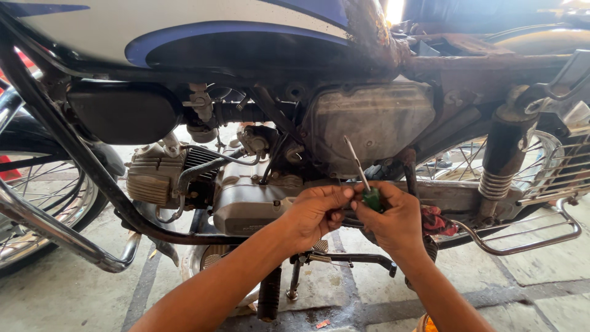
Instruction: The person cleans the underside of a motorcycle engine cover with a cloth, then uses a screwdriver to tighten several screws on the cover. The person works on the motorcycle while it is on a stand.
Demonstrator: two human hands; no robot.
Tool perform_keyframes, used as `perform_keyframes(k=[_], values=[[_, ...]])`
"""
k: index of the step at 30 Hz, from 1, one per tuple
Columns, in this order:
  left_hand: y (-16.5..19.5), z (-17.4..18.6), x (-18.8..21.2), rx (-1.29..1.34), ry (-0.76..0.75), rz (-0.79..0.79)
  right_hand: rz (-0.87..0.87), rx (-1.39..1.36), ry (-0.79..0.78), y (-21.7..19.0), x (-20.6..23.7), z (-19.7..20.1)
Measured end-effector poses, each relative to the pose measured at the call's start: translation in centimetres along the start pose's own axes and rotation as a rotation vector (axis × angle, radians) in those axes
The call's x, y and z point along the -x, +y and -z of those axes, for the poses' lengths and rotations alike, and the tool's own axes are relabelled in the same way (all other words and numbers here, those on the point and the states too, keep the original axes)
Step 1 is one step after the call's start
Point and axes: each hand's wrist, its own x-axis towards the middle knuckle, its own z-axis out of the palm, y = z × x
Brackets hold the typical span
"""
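Two bare forearms reach in from the bottom edge, and the right hand (396, 221) is wrapped around the green handle of a screwdriver (364, 183). The left hand (316, 209) pinches lightly at the same handle from the other side, so both hands meet on it. The shaft's long axis tilts up and slightly left, tip just before the grey side cover (369, 120) of the motorcycle (184, 24).

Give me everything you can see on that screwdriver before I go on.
The screwdriver has a green translucent-looking handle and a thin bare metal shaft. It is tilted, the shaft rising up and to the left, its tip in front of the grey side cover; contact there cannot be told. The right hand wraps the handle, and the left hand pinches it at the base of the shaft. Most of the handle is hidden.
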Motion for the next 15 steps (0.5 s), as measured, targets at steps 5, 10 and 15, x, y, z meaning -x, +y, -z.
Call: perform_keyframes(k=[5, 10, 15], values=[[-0.7, 0.4, -0.3, -0.021, 0.062, 0.035, 0.025, 0.178, 0.052, -0.5, 0.4, -0.3], [-0.6, 0.0, -0.8, -0.018, 0.105, -0.025, 0.01, 0.283, 0.109, -2.3, 0.8, -0.8], [3.5, 0.3, -2.2, 0.19, 0.21, -0.22, -0.002, 0.203, 0.009, -4.8, 1.9, 0.3]])
